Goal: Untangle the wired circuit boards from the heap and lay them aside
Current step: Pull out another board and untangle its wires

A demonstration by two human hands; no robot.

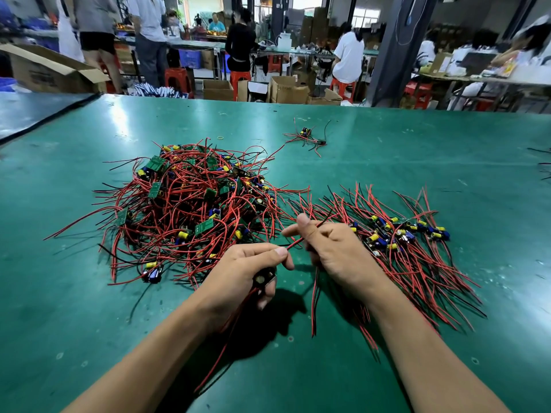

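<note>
**Red and black on green**

The desk (387,150) is glossy green. The heap (193,201) is mostly red wire threaded with black, dotted with green boards and yellow-and-blue parts. The laid-aside row (405,251) repeats the red and black, with yellow and blue along its middle. The board (264,277) in the left hand (244,266) is dark with a pale patch; the wire pair (293,243) in the right hand (331,251) is red beside black.
</note>
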